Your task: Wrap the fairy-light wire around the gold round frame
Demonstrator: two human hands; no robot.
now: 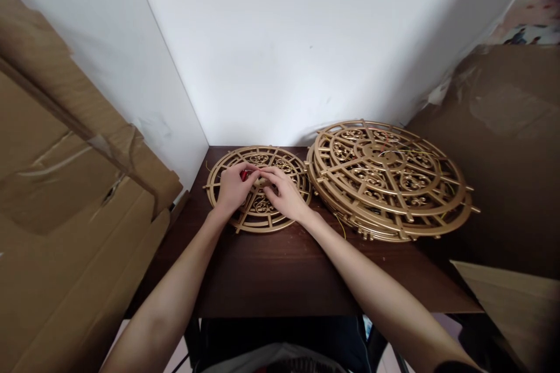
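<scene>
A round gold openwork frame (262, 227) with scroll patterns lies flat on the dark wooden table. Over its centre my left hand (236, 185) is curled, with a small red thing (244, 175) showing between thumb and fingers; its kind cannot be made out. My right hand (283, 191) rests on the right part of the same frame, fingers bent toward the centre and meeting the left fingertips. Whether the right fingers pinch anything is hidden.
To the right stands a leaning stack of similar gold frames (389, 186), with thin yellow wires (341, 226) hanging out. Large cardboard sheets (79, 215) wall in the left side, and a cardboard box (507, 157) the right. A white wall (297, 58) rises behind the table (271, 285).
</scene>
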